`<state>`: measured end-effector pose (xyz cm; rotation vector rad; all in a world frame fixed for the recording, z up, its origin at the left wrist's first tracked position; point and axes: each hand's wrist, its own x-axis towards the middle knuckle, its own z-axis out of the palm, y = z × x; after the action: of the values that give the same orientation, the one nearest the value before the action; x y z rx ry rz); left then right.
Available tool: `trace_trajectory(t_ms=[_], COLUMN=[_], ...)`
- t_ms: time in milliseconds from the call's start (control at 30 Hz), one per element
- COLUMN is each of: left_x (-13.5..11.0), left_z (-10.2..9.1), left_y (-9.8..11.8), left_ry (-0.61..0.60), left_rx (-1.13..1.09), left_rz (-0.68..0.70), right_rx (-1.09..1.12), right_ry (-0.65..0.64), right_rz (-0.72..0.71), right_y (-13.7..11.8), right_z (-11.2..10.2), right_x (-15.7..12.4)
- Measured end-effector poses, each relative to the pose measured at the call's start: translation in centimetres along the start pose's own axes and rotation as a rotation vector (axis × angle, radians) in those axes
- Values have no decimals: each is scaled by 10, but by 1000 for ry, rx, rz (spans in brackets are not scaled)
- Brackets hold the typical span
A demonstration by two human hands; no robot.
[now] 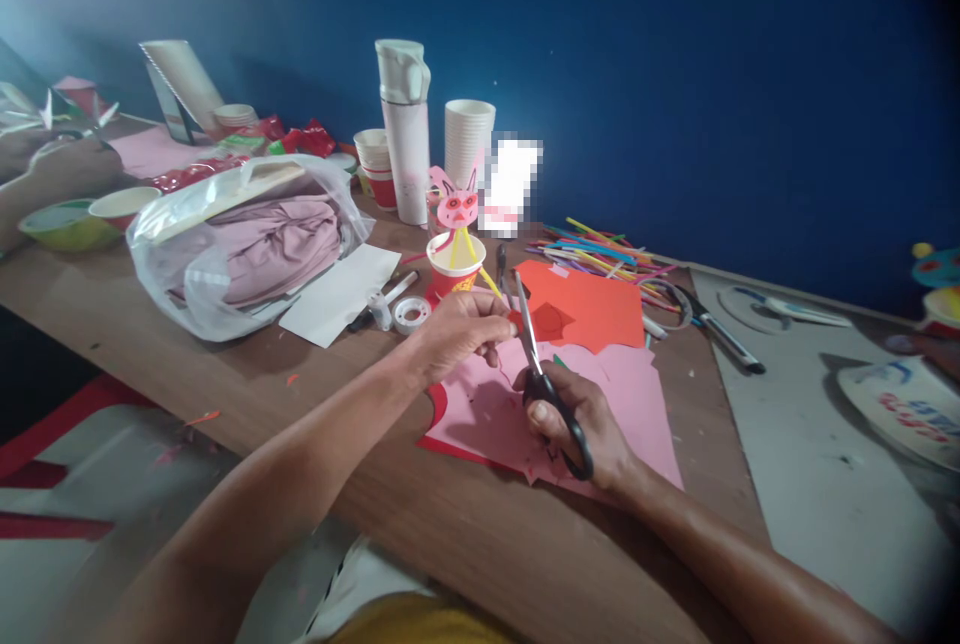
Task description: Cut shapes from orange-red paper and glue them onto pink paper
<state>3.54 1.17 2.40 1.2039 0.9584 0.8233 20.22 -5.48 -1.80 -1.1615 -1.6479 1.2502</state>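
My right hand [570, 414] grips a pair of black-handled scissors [531, 344], blades pointing up and away from me. Close to the blades, my left hand [472, 324] has its fingertips pinched together; what they hold is too small to make out. Beneath both hands lies a pink paper sheet [622, 404] with cut edges, over a red sheet [472, 456]. Behind the scissors is an orange-red paper sheet [600, 309]. Just beyond my left hand stands a paper cup [450, 279] with yellow sticks and a pink paper cat face [457, 209] on top.
A plastic bag [202, 304] holding pink cloth, a white card [341, 294] and a tape roll [412, 315] lie left. Behind stand a tall flask [405, 144] and stacked cups [466, 139]. Coloured sticks [592, 249] and a marker [724, 334] lie right. Another person's hands [67, 169] are far left.
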Motion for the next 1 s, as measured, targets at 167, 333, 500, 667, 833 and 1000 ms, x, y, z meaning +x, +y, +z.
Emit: trace_trajectory(t_ms=[167, 333, 500, 667, 833, 1000], left_x=[1, 0, 1, 2, 1, 1], left_z=[-2, -5, -8, -8, -9, -4], left_y=[1, 3, 4, 4, 5, 1], left_ry=[-14, -34, -61, -67, -95, -130], left_rx=[9, 41, 48, 49, 44, -14], left_rz=[-1, 10, -14, -57, -61, -30], right_rx=[17, 25, -13, -84, -70, -52], right_ry=[-1, -17, -31, -40, -17, 43], right_rz=[13, 25, 17, -23, -12, -6], right_y=[2, 1, -1, 1, 2, 2], right_z=[0, 0, -1, -3, -3, -4], right_x=[1, 0, 0, 1, 1, 1])
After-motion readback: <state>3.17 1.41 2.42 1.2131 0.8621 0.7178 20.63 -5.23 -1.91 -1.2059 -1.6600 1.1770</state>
